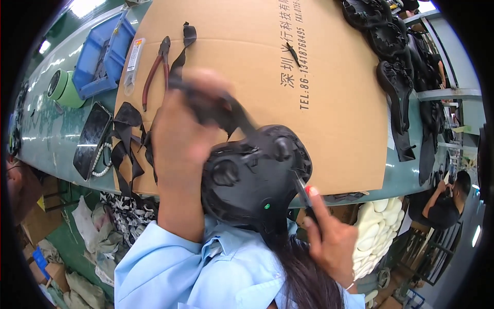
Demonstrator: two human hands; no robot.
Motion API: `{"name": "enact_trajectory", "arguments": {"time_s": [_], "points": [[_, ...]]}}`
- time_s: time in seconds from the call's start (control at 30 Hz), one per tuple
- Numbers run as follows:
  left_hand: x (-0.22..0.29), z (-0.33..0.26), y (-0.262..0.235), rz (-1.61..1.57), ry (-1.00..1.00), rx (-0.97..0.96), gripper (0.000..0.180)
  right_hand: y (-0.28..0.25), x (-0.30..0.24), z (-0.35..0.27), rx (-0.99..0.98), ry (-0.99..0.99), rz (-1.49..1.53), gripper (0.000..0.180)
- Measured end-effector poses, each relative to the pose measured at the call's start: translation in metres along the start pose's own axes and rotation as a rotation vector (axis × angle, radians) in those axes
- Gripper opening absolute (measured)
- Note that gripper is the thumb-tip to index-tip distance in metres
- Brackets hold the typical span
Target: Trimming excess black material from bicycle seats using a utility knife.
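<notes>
A black bicycle saddle (247,188) lies underside up against my body at the near edge of the table, its wide two-lobed end pointing away. My left hand (180,126), smeared by motion, is closed around a black strip of covering material (239,119) above the saddle's far left edge. That strip runs down toward the saddle's far rim; whether it is still attached there, I cannot tell. In my right hand (332,242) is a knife (300,183) with a dark handle, its blade at the saddle's right side.
Brown cardboard (339,144) covers the table. To the left are pliers (154,77), black scraps (126,149), a phone (91,140), a blue bin (105,56) and a green tape roll (66,88). More black saddles (393,92) line the right edge. Cream padded pieces (378,234) and a person (447,201) are beyond.
</notes>
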State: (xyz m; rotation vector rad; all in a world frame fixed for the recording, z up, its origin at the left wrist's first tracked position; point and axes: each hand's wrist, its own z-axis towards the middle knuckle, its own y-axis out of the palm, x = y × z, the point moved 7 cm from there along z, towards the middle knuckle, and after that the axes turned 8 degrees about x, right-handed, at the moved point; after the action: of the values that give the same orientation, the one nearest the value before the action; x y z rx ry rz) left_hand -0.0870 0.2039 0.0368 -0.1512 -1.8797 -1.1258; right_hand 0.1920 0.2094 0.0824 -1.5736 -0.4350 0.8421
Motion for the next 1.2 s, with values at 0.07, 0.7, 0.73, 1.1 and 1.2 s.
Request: {"name": "enact_trajectory", "arguments": {"time_s": [0.07, 0.7, 0.73, 1.1, 1.2], "points": [[0.023, -0.003, -0.021, -0.325, 0.250, 0.149, 0.020, 0.013, 0.004, -0.013, 0.011, 0.079, 0.112, 0.059], [0.046, 0.169, -0.038, 0.388, 0.285, 0.298, 0.015, -0.031, 0.213, 0.195, 0.854, 0.322, 0.853, 0.027], [0.023, 0.155, -0.007, 0.595, 0.197, 0.088, 0.017, -0.025, 0.241, 0.220, 0.798, 0.364, 0.833, 0.024], [-0.016, 0.070, 0.099, 2.138, 0.228, -0.875, 0.025, -0.002, 0.316, 0.454, 0.737, 0.356, 1.055, 0.047], [-0.025, 0.081, 0.097, 1.502, 0.087, -0.753, 0.032, 0.016, 0.248, 0.429, 0.563, 0.388, 1.341, 0.043]]}}
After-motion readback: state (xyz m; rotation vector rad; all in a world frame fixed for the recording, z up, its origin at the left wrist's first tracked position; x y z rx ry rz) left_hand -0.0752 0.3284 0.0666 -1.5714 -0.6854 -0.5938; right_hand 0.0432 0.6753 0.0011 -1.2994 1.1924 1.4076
